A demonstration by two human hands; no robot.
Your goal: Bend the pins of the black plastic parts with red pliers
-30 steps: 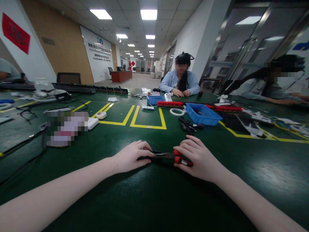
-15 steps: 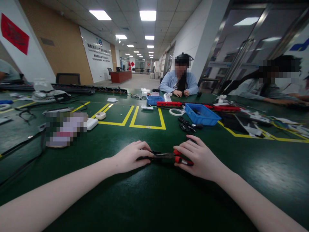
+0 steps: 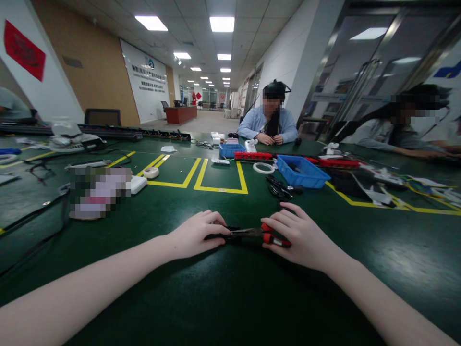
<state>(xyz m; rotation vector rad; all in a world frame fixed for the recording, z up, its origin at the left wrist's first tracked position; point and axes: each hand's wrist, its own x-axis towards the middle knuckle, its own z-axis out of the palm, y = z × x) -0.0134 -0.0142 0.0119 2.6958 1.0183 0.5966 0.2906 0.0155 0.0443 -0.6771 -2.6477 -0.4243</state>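
Observation:
My right hand [image 3: 300,236] is closed around the red and black handles of a pair of pliers [image 3: 267,234], whose metal jaws point left. My left hand [image 3: 198,234] pinches a small dark piece [image 3: 215,235] that is mostly hidden by the fingers. The tips of the jaws reach the fingertips of my left hand, close to that piece. Both hands are low over the green table [image 3: 230,293]. Beyond my right hand lies a bundle of black cables [image 3: 278,187].
A blue bin [image 3: 302,174] and a white ring [image 3: 263,167] lie beyond the hands. At left are a white box [image 3: 137,184], a tape roll [image 3: 151,172], a blurred-out item [image 3: 99,194] and black straps. A person [image 3: 268,122] sits across the table; others sit at right.
The whole view has shifted very slightly. My hands and the pliers keep nearly the same pose.

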